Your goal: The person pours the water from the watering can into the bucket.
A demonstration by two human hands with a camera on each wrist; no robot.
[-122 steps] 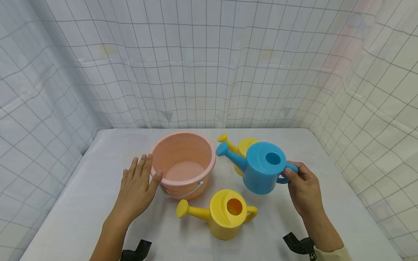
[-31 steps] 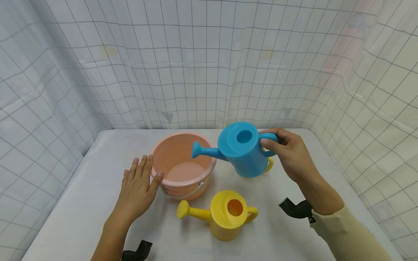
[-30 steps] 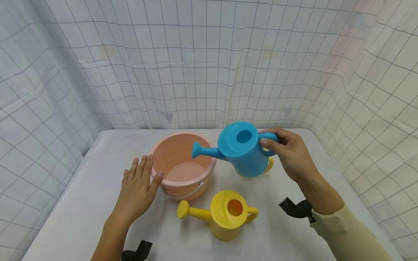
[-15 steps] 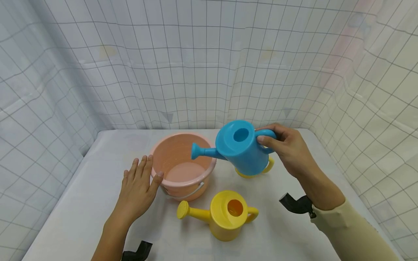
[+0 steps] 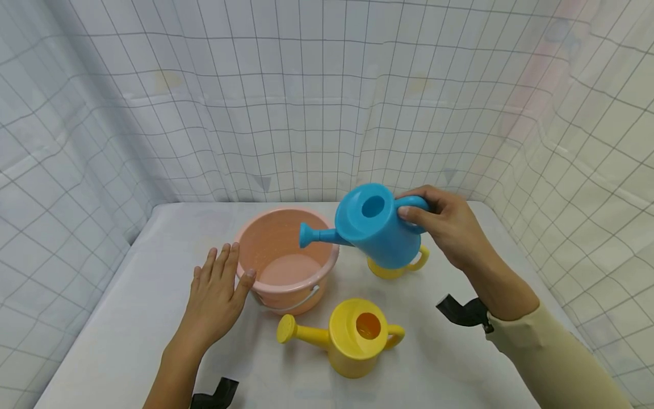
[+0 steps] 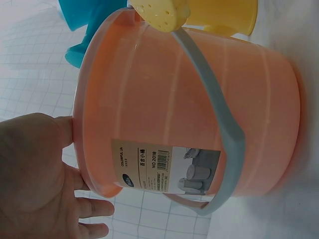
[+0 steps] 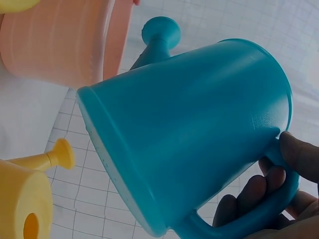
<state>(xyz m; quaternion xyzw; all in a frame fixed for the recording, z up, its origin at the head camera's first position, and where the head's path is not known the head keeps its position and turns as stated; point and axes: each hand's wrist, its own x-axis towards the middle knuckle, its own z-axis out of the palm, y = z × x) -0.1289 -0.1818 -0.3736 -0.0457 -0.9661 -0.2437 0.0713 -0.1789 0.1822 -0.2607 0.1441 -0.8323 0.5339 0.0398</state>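
A blue watering can [image 5: 378, 227] hangs in the air, tilted left, its sprinkler head over the right side of a peach-pink bucket [image 5: 286, 295]. My right hand [image 5: 449, 224] grips the can's handle, fingers through the loop and thumb on top, as the right wrist view shows. Straight-fingered, my left hand [image 5: 217, 298] touches the bucket's left rim. In the left wrist view the bucket's label [image 6: 164, 167] and grey handle [image 6: 219, 109] show. No water stream is visible at the spout.
A yellow watering can [image 5: 355, 341] stands in front of the bucket, spout pointing left. Another yellow watering can [image 5: 385, 272] stands behind it, mostly hidden by the blue one. A white cloth covers the table [image 5: 128, 329]; grid-patterned curtains [image 5: 327, 113] enclose it.
The blue watering can has moved left and up with my right hand, its spout now over the bucket. During the last second it rises and tilts slightly more. My left hand stays put.
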